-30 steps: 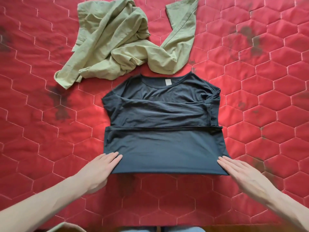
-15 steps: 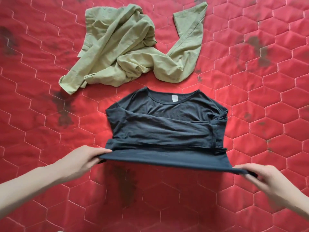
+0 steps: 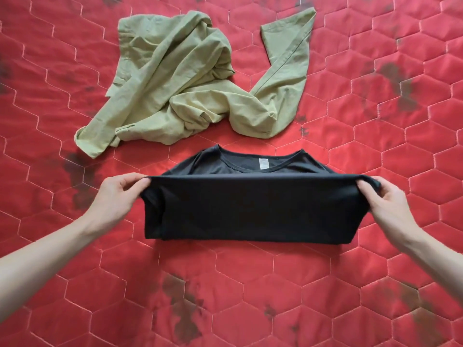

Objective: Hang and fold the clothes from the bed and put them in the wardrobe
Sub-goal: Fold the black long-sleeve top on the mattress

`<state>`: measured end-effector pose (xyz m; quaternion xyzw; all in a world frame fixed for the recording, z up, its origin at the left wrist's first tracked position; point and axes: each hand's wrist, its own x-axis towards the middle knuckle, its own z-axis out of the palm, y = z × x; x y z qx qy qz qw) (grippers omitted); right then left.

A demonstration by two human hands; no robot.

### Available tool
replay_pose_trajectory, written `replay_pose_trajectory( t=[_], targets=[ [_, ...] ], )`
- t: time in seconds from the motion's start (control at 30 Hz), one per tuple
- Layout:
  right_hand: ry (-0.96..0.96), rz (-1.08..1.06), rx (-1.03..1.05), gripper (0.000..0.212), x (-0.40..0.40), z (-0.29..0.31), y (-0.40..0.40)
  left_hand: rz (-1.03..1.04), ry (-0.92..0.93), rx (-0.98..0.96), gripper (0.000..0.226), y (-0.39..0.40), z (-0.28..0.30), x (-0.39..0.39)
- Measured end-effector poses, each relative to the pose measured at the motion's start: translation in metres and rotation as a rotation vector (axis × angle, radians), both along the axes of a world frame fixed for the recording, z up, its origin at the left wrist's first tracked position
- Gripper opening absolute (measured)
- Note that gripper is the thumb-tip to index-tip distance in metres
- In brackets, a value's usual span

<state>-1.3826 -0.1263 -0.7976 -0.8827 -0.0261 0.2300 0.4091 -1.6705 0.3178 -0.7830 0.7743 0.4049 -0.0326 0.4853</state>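
Red quilted bed [image 3: 375,259], black shirt [image 3: 250,211], crumpled green garment [image 3: 180,93]

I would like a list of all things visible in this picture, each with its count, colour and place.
black T-shirt: one, black, middle of the bed, partly folded, lower edge lifted toward the neckline
green garment: one, olive green, crumpled, beyond the T-shirt and apart from it
quilted bedcover: one, red with dark stains, beneath everything
left hand: one, grips the lifted edge at the left corner
right hand: one, grips the lifted edge at the right corner
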Motion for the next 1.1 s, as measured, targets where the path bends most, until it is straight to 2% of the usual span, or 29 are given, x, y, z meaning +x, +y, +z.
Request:
replay_pose_trajectory(
  t=[0.2,0.47,0.53,0.6,0.7,0.77,0.83,0.9,0.97,1.03,1.1],
  targets=[
    [-0.118,-0.030,-0.135,0.019,0.025,-0.044,0.025,0.165,-0.016,-0.061,0.025,0.022,-0.054,0.039],
    [-0.147,-0.013,-0.396,0.029,0.041,-0.077,0.044,0.272,0.073,0.060,0.023,0.033,-0.101,0.081],
    [-0.236,-0.003,-0.465,0.032,0.036,-0.080,0.043,0.273,0.134,0.178,0.019,0.025,-0.103,0.081],
    [-0.413,0.041,-0.482,0.040,0.026,-0.082,0.041,0.200,0.177,0.395,0.022,0.012,-0.097,0.076],
    [-0.616,0.233,-0.405,0.045,0.003,-0.084,0.042,-0.185,-0.004,0.700,0.024,-0.017,-0.087,0.067],
    [-0.664,0.460,-0.342,0.049,-0.017,-0.089,0.048,-0.504,-0.128,0.751,0.033,-0.039,-0.092,0.059],
    [-0.649,0.627,-0.395,0.054,-0.039,-0.100,0.050,-0.743,-0.103,0.778,0.046,-0.061,-0.107,0.049],
    [-0.604,0.610,-0.529,0.060,-0.050,-0.112,0.045,-0.792,0.038,0.807,0.058,-0.073,-0.125,0.039],
    [-0.558,0.518,-0.637,0.064,-0.051,-0.119,0.037,-0.688,0.157,0.819,0.065,-0.067,-0.137,0.033],
    [-0.565,0.477,-0.688,0.066,-0.047,-0.125,0.030,-0.612,0.200,0.830,0.069,-0.053,-0.145,0.027],
    [-0.576,0.469,-0.686,0.067,-0.044,-0.130,0.029,-0.653,0.172,0.834,0.071,-0.039,-0.152,0.021]
  ],
)
